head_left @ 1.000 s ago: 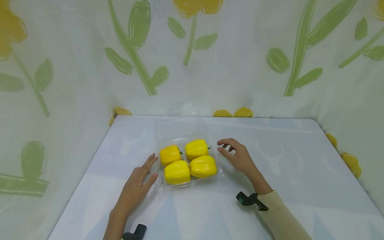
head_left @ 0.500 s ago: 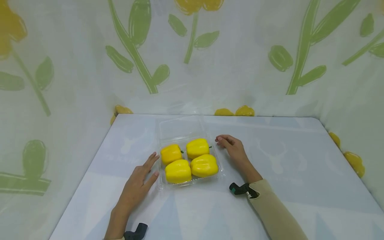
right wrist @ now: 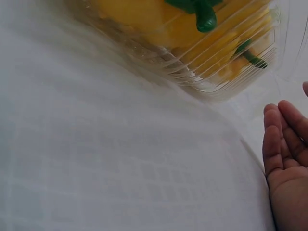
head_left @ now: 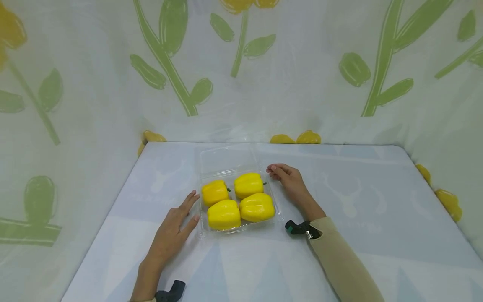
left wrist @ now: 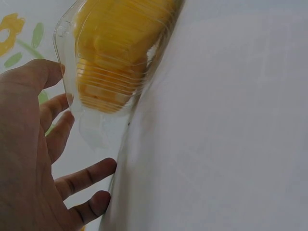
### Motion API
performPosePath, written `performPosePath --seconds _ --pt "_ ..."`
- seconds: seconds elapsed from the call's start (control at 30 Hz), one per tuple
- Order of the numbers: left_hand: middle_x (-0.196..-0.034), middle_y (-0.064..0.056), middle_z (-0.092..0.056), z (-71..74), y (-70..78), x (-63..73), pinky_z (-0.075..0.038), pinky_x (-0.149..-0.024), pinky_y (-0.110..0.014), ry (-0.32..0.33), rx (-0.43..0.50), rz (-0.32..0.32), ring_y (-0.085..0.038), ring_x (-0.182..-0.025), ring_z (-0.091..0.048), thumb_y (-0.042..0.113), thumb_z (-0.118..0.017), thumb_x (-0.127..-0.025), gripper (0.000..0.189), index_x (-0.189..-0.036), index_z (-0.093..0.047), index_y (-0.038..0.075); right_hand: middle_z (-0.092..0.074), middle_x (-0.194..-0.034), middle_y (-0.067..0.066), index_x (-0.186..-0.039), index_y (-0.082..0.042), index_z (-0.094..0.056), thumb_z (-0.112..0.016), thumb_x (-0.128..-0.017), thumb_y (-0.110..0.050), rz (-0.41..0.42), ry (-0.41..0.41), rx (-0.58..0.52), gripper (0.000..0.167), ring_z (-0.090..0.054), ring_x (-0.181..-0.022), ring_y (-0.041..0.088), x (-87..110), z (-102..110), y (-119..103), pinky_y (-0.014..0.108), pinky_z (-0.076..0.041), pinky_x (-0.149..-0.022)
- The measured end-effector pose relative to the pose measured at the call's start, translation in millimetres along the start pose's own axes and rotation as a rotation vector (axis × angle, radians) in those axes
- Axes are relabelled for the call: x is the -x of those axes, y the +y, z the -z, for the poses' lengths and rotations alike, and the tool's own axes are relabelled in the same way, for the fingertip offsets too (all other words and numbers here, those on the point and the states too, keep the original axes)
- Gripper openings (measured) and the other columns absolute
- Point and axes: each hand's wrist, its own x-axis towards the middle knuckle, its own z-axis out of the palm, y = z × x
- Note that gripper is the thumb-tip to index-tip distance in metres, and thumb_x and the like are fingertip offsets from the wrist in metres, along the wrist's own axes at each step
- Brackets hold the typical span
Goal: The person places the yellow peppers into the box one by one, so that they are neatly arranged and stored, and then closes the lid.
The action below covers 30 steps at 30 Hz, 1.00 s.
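An open clear plastic clamshell box [head_left: 247, 227] lies on the table, its lid [head_left: 226, 160] folded back away from me. Several yellow bell peppers [head_left: 257, 207] with green stems fill it. My left hand [head_left: 171, 232] is at the box's left side with fingers spread; in the left wrist view, the thumb and fingertips touch or nearly touch the rim [left wrist: 67, 57]. Beyond the box's right side, near the lid's hinge, my right hand [head_left: 292, 184] has loosely bent fingers. In the right wrist view, the right hand [right wrist: 286, 159] appears apart from the box's ribbed wall [right wrist: 226, 82], holding nothing visible.
The white, pale-patterned table [head_left: 358, 235] spreads around the box. Behind it and at both sides hangs a light curtain [head_left: 294, 84] printed with yellow flowers and green leaves. Dark camera mounts [head_left: 302, 228] sit on both wrists.
My right hand has moved away from me and slightly left along the box's right side, its fingers drawing closer together. The left hand, box and peppers stay in place.
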Motion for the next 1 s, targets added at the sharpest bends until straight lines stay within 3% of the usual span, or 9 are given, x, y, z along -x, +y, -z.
performPosePath --seconds 0.2,0.47,0.63,1.0 --pt "-0.162 0.02 -0.022 2.9 0.3 2.7 -0.045 -0.097 -0.055 0.009 -0.015 0.005 -0.022 -0.126 -0.046 0.048 -0.048 -0.104 0.057 -0.157 -0.028 0.042 -0.07 -0.114 0.004 -0.117 -0.01 -0.07 -0.059 -0.1 -0.046 0.016 -0.027 0.021 0.041 -0.061 -0.104 0.022 -6.9 -5.0 -0.4 0.03 -0.052 -0.092" --pt "-0.162 0.02 -0.022 2.1 0.1 6.4 -0.044 -0.098 -0.057 0.0 0.01 0.013 -0.023 -0.129 -0.045 0.048 -0.048 -0.104 0.056 -0.157 -0.029 0.042 -0.069 -0.114 0.006 -0.117 -0.009 -0.07 -0.059 -0.101 -0.04 -0.013 -0.041 -0.029 0.037 -0.058 -0.104 0.024 -14.3 -8.6 -1.8 0.03 -0.05 -0.091" --pt "-0.162 0.021 -0.022 1.8 -0.1 9.8 -0.045 -0.098 -0.057 0.008 -0.007 0.023 -0.022 -0.129 -0.045 0.049 -0.048 -0.104 0.056 -0.156 -0.029 0.042 -0.069 -0.115 0.004 -0.118 -0.011 -0.07 -0.057 -0.101 -0.043 -0.027 -0.052 -0.004 0.038 -0.058 -0.106 0.022 -19.0 -12.1 -2.5 0.032 -0.048 -0.094" --pt "-0.162 0.021 -0.023 2.8 4.7 12.5 -0.045 -0.098 -0.055 0.008 0.012 0.008 -0.021 -0.128 -0.045 0.047 -0.049 -0.104 0.056 -0.156 -0.03 0.042 -0.068 -0.115 0.01 -0.118 -0.004 -0.069 -0.057 -0.104 -0.033 -0.006 -0.073 -0.06 0.034 -0.061 -0.106 0.022 -27.3 -12.6 -4.8 0.028 -0.05 -0.092"
